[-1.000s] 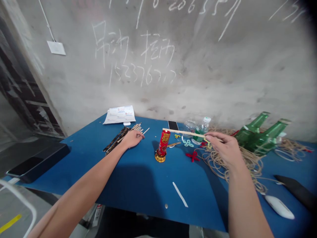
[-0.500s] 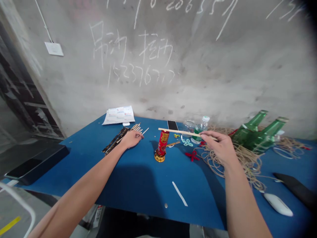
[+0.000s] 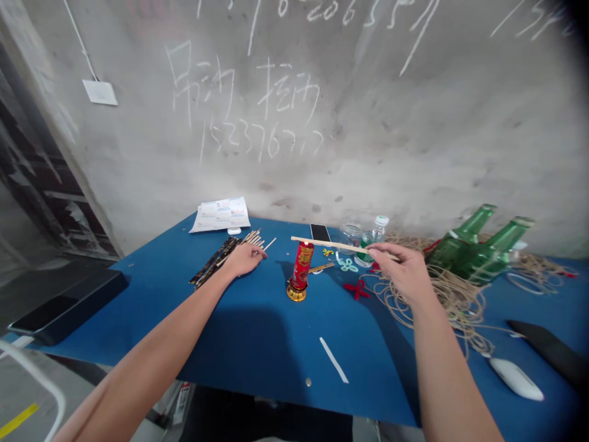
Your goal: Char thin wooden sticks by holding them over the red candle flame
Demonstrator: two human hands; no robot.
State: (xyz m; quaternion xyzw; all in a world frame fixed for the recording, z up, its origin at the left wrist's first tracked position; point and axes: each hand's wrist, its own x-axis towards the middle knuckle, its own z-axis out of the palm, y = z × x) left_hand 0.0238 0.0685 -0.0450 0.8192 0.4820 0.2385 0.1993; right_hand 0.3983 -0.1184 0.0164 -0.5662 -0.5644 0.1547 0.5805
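My right hand [image 3: 401,270] pinches a long thin wooden stick [image 3: 329,244] and holds it level over the top of a red candle [image 3: 301,266] on a gold base, standing mid-table. The stick's free end reaches just past the candle's top. My left hand [image 3: 243,258] lies on the blue table [image 3: 257,331] with its fingers curled over a pile of thin sticks [image 3: 225,250], some pale and some dark. Whether those fingers actually grip any stick is unclear.
A heap of tan cord [image 3: 442,294] lies right of my right hand, with two green bottles [image 3: 478,245] behind it. A phone [image 3: 320,232], jar [image 3: 352,234], small plastic bottle [image 3: 375,236] and papers [image 3: 221,213] sit near the wall. A white mouse [image 3: 516,379] lies at the right; a white strip [image 3: 334,360] lies in front.
My right hand has carried the stick a little to the left, so its free end now passes over the candle's top. My left hand has stayed on the stick pile.
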